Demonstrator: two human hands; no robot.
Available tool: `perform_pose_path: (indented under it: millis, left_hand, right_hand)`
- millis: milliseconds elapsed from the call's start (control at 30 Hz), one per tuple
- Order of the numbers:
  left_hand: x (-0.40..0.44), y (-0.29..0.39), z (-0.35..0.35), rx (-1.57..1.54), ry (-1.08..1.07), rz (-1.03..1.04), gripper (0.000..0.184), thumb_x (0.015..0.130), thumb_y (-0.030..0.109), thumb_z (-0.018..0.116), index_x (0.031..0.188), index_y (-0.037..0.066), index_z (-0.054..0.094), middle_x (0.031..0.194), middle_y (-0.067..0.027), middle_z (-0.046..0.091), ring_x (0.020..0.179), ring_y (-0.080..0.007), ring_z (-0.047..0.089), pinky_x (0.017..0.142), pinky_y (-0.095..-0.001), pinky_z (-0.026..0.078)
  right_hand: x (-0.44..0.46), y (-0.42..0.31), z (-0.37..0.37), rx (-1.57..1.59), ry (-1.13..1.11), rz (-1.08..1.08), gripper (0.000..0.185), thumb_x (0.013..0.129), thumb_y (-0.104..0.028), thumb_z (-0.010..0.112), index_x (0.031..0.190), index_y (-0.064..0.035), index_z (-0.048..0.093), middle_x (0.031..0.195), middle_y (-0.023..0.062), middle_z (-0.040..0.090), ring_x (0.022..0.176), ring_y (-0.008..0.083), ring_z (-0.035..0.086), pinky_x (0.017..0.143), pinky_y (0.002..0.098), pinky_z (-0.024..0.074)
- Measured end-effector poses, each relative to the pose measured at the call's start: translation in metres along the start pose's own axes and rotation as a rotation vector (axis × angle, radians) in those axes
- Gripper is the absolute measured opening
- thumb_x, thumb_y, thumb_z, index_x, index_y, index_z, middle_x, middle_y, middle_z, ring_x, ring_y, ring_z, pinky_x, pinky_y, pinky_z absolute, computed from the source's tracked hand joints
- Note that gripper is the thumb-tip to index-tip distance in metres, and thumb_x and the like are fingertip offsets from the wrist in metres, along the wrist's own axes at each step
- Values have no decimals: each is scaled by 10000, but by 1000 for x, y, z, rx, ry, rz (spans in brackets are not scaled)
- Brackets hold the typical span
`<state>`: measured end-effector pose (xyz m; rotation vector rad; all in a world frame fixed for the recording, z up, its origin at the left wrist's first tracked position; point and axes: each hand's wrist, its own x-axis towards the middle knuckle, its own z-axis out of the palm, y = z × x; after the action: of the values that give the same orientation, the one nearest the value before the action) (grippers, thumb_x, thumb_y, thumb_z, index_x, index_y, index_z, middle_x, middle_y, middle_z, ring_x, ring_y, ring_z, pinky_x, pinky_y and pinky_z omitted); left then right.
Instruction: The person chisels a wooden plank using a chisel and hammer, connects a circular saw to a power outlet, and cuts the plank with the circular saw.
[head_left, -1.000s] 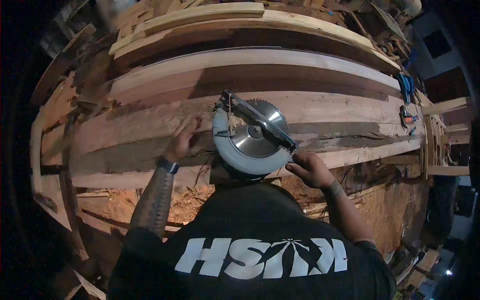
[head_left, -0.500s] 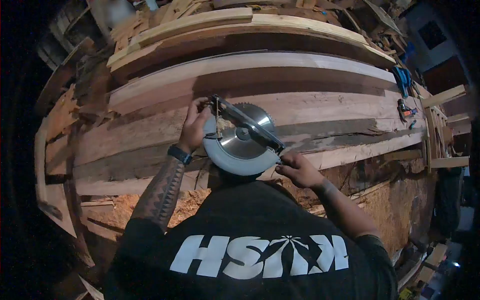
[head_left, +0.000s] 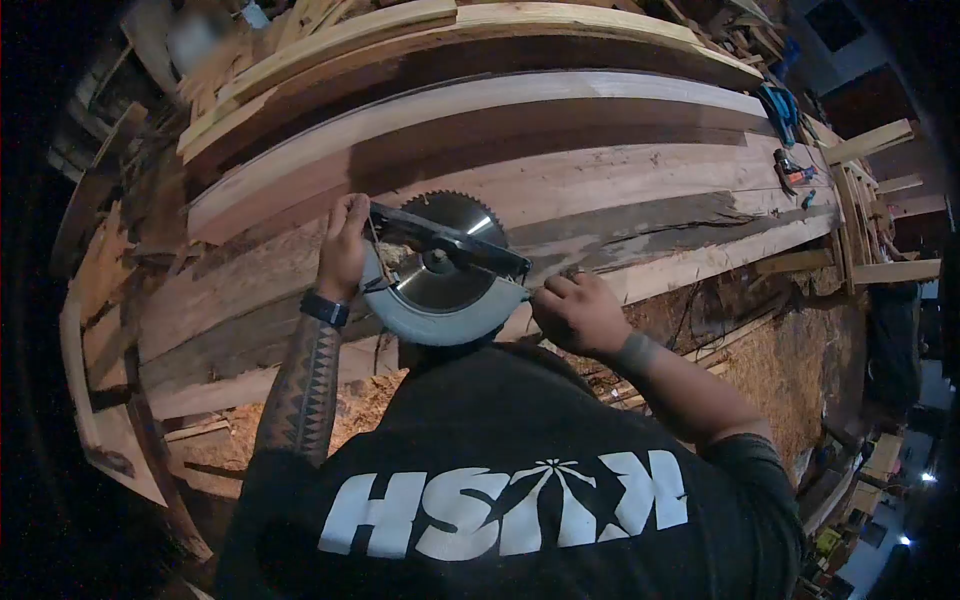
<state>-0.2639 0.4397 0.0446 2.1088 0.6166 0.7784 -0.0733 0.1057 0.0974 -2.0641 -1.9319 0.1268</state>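
A circular saw (head_left: 430, 322) with a pale grey guard and a toothed round blade (head_left: 455, 215) lies in front of the torso, over the planks. The saw's dark, narrow metal plate (head_left: 450, 243) crosses the blade at a slant. My left hand (head_left: 343, 245) is wrapped round the plate's upper left end. At the saw's right end, my right hand (head_left: 580, 312) is closed on its edge, with the fingertips partly hidden. Wide reddish planks (head_left: 620, 180) run beneath and behind the saw.
Pale boards (head_left: 560, 18) are stacked along the far side. A blue-handled tool (head_left: 780, 112) and a smaller red and black tool (head_left: 790, 172) lie at the right end. A wooden frame (head_left: 855, 225) stands beyond them. Sawdust (head_left: 350, 410) covers the near ground.
My left hand came in from the left and took hold of the saw's plate. The saw and both hands appear further left in view, and the right hand's fingers are more curled.
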Motion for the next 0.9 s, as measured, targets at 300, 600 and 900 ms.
perform_pose_path:
  millis: [300,600,900]
  left_hand:
    - [-7,24,-7,-362,-7,-308,304,1106,359,495,1104,65,572,1023,-7,573,992,-112,516,941,-278,420]
    - [0,35,-5,-399,-53,-250,297,1111,337,474,1133,61,580,1118,-55,634,1069,-135,568,1013,-297,425]
    - [3,41,-13,-351,-93,-197,271,1106,316,495,1140,59,575,1130,-57,641,1053,-136,573,995,-296,431]
  right_hand:
    - [-3,20,19,1543,-301,664,411,989,-406,685,766,-67,620,706,-18,555,629,84,545,543,294,468]
    - [0,19,57,1580,-321,566,278,890,-199,750,694,-70,600,619,-3,538,544,108,474,522,307,396]
    - [16,12,10,278,86,-214,335,856,-278,795,735,-83,551,611,57,472,617,226,536,591,372,440]
